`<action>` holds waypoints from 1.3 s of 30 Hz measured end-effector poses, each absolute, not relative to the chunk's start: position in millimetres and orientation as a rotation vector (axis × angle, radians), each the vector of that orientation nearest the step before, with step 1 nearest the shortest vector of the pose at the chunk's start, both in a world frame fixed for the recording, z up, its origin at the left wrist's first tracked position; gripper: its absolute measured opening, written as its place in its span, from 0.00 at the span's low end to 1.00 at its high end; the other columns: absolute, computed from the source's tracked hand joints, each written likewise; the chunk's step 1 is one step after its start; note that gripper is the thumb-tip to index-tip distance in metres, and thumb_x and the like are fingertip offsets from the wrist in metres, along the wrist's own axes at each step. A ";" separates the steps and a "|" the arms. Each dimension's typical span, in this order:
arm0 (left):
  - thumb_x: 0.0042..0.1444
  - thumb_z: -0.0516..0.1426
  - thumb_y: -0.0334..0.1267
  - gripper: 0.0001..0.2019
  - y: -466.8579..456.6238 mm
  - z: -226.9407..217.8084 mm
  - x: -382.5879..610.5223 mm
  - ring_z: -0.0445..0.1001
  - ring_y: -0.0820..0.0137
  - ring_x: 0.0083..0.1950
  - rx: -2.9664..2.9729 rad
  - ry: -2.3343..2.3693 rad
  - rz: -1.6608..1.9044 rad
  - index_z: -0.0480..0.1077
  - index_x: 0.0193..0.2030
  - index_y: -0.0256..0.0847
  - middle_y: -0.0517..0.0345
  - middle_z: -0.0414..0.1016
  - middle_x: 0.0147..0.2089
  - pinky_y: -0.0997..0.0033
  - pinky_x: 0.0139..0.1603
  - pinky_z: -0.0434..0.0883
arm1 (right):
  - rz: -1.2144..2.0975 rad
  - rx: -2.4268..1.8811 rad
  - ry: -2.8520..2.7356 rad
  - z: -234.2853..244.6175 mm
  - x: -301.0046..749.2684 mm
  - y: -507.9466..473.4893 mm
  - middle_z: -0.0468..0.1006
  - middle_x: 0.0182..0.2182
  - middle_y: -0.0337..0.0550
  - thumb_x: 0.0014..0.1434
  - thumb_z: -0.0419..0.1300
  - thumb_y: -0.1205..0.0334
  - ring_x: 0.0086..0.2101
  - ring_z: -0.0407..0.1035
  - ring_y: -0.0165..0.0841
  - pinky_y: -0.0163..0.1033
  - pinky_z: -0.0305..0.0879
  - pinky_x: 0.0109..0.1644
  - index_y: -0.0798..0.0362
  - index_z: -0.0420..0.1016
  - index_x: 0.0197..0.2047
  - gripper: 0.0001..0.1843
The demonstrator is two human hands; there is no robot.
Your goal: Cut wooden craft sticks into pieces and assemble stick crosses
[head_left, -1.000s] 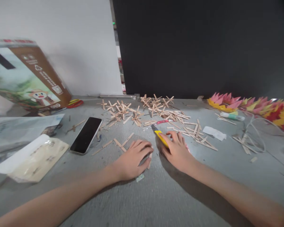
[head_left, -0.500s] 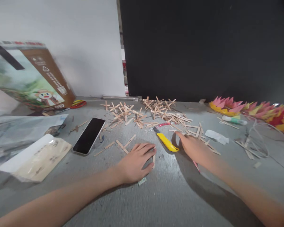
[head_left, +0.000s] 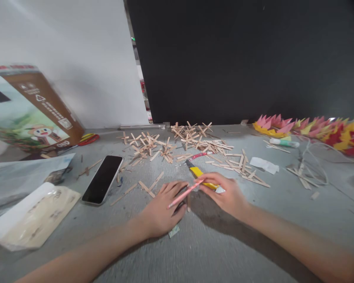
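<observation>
My left hand [head_left: 165, 208] lies palm down on the grey table, its fingertips and thumb holding a short wooden craft stick [head_left: 189, 203] against the surface. Most of that stick is hidden under the fingers. In my right hand [head_left: 224, 192] a slim pink pencil [head_left: 183, 194] is pinched between thumb and fingers, its far end hanging over the left hand. A yellow utility knife [head_left: 196, 171] lies behind the right hand, partly covered by it. Two craft sticks [head_left: 146, 188] lie crossed just beyond the left hand.
A pile of craft-stick stars and loose sticks [head_left: 166, 151] spreads along the back. To the left are a phone [head_left: 102, 180], a plastic packet [head_left: 44, 216], scissors [head_left: 88, 139] and a printed bag [head_left: 35, 114]. Paper flowers [head_left: 273, 127], a glue stick [head_left: 284, 142] and a cable [head_left: 324, 165] lie right.
My right hand has picked up the pink pencil from the table and moved left toward the left hand. The left hand stays on the craft stick. The view has shifted slightly right.
</observation>
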State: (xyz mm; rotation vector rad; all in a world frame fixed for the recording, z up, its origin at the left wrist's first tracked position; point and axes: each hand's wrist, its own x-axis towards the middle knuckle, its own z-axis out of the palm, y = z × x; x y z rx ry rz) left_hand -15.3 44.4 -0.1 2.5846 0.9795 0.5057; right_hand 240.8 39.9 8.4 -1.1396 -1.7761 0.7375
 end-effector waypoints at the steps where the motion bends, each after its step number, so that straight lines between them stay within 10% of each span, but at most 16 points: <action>1: 0.69 0.55 0.35 0.28 44.4 0.0 -15.6 0.64 0.56 0.71 2.574 0.976 0.512 0.59 0.74 0.51 0.49 0.68 0.71 0.47 0.71 0.66 | 0.778 -1.140 -1.797 1.3 238.7 38.0 0.85 0.51 0.45 0.68 0.63 0.53 0.50 0.81 0.42 0.49 0.75 0.58 0.44 0.77 0.53 0.13; 17: 0.72 0.53 0.37 0.23 46.3 -2.6 -19.6 0.60 0.56 0.75 2.589 0.988 0.501 0.63 0.72 0.47 0.48 0.64 0.74 0.45 0.75 0.63 | 0.856 -1.188 -1.876 -6.8 242.1 40.6 0.85 0.46 0.45 0.73 0.55 0.53 0.48 0.80 0.40 0.47 0.74 0.54 0.45 0.70 0.50 0.08; 29: 0.71 0.52 0.31 0.15 46.3 -2.9 -19.2 0.58 0.59 0.77 2.535 0.949 0.495 0.71 0.60 0.47 0.51 0.68 0.72 0.45 0.77 0.62 | 0.920 -1.089 -1.808 1.5 249.3 36.6 0.86 0.48 0.45 0.77 0.44 0.48 0.55 0.77 0.43 0.51 0.70 0.62 0.42 0.79 0.57 0.23; 39: 0.71 0.52 0.32 0.14 46.2 -4.2 -18.2 0.57 0.58 0.77 2.584 0.966 0.484 0.70 0.60 0.45 0.51 0.65 0.74 0.44 0.77 0.61 | 0.339 -1.153 -2.117 -5.8 241.8 46.0 0.81 0.58 0.47 0.78 0.46 0.60 0.58 0.75 0.38 0.54 0.60 0.68 0.45 0.71 0.63 0.18</action>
